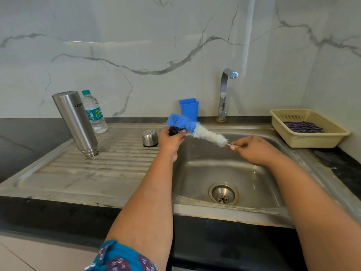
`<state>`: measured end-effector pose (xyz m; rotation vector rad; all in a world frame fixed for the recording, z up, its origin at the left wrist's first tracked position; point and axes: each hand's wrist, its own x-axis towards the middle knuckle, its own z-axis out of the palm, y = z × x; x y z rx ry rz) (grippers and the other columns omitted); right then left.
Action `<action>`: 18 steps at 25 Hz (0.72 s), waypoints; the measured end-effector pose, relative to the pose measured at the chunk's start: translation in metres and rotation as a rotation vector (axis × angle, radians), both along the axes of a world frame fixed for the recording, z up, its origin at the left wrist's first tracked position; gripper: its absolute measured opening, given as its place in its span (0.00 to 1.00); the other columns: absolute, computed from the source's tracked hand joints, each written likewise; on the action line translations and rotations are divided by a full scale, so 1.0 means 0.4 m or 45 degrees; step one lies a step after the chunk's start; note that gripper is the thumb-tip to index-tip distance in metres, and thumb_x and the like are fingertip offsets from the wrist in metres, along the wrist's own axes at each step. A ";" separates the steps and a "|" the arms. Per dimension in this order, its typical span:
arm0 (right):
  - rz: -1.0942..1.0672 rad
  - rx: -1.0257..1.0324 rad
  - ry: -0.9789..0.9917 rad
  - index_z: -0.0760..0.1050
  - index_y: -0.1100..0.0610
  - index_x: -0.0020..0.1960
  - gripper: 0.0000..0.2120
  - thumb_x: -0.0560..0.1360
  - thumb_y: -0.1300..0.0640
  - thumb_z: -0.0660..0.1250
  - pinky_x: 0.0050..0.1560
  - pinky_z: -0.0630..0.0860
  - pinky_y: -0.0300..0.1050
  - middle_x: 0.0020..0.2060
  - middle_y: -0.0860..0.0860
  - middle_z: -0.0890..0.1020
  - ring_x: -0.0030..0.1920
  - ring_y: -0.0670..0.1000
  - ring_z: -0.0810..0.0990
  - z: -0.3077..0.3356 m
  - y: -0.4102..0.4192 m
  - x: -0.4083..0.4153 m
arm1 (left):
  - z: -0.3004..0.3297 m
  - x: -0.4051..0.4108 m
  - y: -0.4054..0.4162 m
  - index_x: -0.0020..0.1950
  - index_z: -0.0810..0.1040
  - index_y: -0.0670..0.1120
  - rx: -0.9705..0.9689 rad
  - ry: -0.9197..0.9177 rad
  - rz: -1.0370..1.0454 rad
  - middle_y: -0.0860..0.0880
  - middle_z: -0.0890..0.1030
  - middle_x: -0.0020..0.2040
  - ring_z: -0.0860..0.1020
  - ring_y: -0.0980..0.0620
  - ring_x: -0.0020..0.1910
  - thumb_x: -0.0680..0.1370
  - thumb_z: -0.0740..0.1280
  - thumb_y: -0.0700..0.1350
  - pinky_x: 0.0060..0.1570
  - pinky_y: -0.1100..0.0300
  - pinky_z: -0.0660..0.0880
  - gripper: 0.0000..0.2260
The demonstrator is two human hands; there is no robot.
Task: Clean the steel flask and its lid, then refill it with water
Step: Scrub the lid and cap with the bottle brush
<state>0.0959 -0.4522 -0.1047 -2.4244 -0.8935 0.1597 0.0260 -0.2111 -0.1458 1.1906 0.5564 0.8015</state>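
The steel flask (75,122) stands upside down, mouth down, on the ribbed draining board (109,153), leaning a little. Its steel cap (150,138) sits on the board near the sink basin. My left hand (171,140) grips a small dark piece, seemingly the flask's inner lid (174,131), at the basin's left edge. My right hand (254,149) pinches the handle end of a blue and white bottle brush (195,128). The brush's blue bristle tip lies against the dark piece in my left hand.
A plastic water bottle (94,112) stands behind the flask. A blue holder (189,108) and the tap (224,94) are at the back of the sink (224,173). A beige basket (308,128) with a striped cloth sits on the right counter.
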 end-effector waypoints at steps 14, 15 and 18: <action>-0.039 0.054 -0.017 0.78 0.48 0.63 0.14 0.80 0.49 0.62 0.51 0.68 0.41 0.56 0.51 0.81 0.52 0.50 0.76 0.002 0.004 -0.006 | -0.011 -0.004 0.006 0.66 0.70 0.48 0.083 0.016 -0.009 0.45 0.78 0.62 0.79 0.48 0.59 0.72 0.75 0.35 0.57 0.55 0.78 0.26; -0.057 0.082 -0.018 0.77 0.48 0.64 0.14 0.80 0.49 0.62 0.52 0.68 0.41 0.58 0.51 0.80 0.54 0.50 0.76 -0.003 0.009 -0.008 | -0.005 0.001 -0.003 0.65 0.70 0.47 0.050 -0.022 -0.019 0.45 0.77 0.62 0.79 0.48 0.59 0.73 0.75 0.36 0.56 0.54 0.79 0.24; -0.051 0.082 -0.017 0.77 0.48 0.64 0.14 0.80 0.49 0.61 0.52 0.68 0.41 0.59 0.50 0.80 0.56 0.51 0.76 -0.009 0.020 -0.016 | -0.003 0.007 -0.001 0.63 0.73 0.42 -0.082 -0.096 0.047 0.43 0.78 0.62 0.80 0.46 0.59 0.72 0.76 0.36 0.54 0.53 0.81 0.22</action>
